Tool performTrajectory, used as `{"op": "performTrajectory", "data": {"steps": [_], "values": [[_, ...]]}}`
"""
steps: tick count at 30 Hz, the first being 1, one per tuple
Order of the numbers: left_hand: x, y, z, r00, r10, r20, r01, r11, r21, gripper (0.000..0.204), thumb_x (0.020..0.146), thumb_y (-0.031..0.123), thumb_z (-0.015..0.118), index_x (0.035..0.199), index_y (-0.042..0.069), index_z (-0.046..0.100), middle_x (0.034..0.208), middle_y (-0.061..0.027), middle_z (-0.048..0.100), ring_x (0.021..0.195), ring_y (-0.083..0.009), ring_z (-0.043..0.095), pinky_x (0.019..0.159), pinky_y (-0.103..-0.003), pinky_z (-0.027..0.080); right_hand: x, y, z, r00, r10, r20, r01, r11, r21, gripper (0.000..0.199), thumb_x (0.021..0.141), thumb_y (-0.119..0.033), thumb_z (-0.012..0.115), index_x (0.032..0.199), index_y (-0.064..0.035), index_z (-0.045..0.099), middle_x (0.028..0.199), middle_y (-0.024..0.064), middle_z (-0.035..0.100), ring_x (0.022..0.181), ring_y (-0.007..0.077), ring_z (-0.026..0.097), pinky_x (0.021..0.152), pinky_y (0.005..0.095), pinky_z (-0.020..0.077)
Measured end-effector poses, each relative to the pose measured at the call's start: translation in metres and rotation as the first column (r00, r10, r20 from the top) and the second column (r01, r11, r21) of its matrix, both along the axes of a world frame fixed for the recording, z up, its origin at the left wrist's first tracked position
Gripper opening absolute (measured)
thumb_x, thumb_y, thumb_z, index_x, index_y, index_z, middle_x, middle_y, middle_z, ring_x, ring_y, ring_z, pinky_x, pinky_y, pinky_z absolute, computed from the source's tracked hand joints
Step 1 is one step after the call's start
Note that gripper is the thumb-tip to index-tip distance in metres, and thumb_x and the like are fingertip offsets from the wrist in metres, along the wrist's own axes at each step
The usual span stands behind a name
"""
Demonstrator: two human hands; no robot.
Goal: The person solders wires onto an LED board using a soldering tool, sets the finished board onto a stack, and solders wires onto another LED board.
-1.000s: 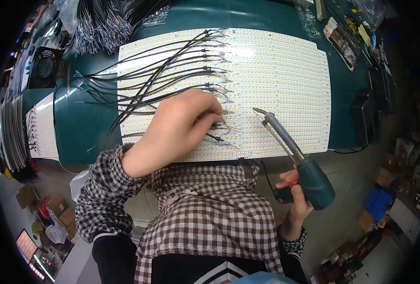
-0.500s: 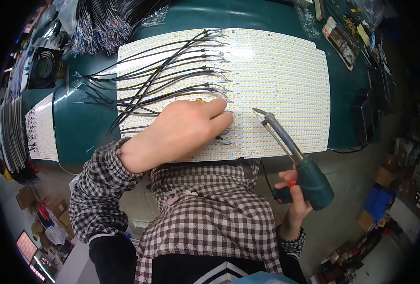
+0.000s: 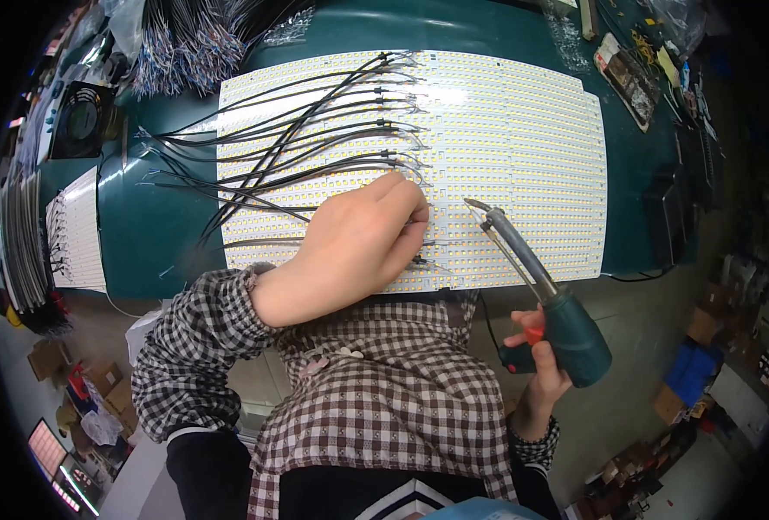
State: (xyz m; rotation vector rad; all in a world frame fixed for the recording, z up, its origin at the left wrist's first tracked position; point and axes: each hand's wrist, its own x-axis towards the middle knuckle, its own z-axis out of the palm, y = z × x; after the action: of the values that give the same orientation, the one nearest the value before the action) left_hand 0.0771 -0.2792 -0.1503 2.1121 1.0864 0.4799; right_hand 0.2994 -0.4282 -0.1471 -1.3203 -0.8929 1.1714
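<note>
My left hand is closed in a pinch over the white LED boards, palm down. Its fingertips curl under, so what they pinch is hidden. Black cables lie across the left part of the boards, and some run beneath this hand. Their stripped wire ends sit in a column along the boards' middle. My right hand is wrapped round the dark green handle of a soldering gun, with a finger at its red trigger. The gun's tip hangs over the boards, to the right of my left hand.
Bundles of black cables with bare wire ends lie at the back left of the green table. A smaller board stack with wires is at the far left. A stained block lies at the back right, near a black box.
My left hand has shifted slightly right, and its fingers have curled further under. The soldering gun and my right hand stay nearly in place.
</note>
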Motion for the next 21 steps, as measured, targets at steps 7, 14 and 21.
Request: {"op": "performTrajectory", "data": {"steps": [7,14,21], "values": [[-0.009,0.005,0.007,0.999,-0.043,0.028,0.043,0.999,-0.006,0.009,0.076,0.004,0.059,0.082,0.002,0.051,0.074,-0.0114,0.053,0.067,-0.0284,0.056,0.056,-0.033,0.044,-0.002,-0.002,0.003,1.0,-0.008,-0.01,0.008,1.0,-0.016,0.039,0.082,-0.016,0.062,0.11,0.0088,0.051,0.099,0.0182,0.059,0.091,0.0287,0.06,0.063,0.0319,0.0541],[-0.009,0.01,0.009,0.979,-0.159,-0.128,0.169,0.983,0.074,0.011,0.079,0.005,0.057,0.086,0.002,0.05,0.075,-0.0124,0.051,0.067,-0.0306,0.054,0.056,-0.037,0.044,-0.002,-0.001,0.004,0.999,-0.04,0.025,0.04,0.999,-0.018,0.039,0.082,-0.017,0.062,0.109,0.0088,0.052,0.099,0.0185,0.059,0.09,0.0279,0.061,0.062,0.0316,0.0541],[-0.018,0.018,0.022,0.938,-0.285,-0.199,0.317,0.936,0.151,0.017,0.07,0.005,0.058,0.085,0.003,0.049,0.077,-0.0112,0.049,0.065,-0.028,0.054,0.053,-0.035,0.044,-0.002,-0.002,0.003,1.0,-0.022,0.0,0.022,1.0,-0.015,0.037,0.082,-0.015,0.062,0.109,0.0089,0.052,0.098,0.0189,0.059,0.09,0.0283,0.061,0.062,0.0318,0.0544]]}}
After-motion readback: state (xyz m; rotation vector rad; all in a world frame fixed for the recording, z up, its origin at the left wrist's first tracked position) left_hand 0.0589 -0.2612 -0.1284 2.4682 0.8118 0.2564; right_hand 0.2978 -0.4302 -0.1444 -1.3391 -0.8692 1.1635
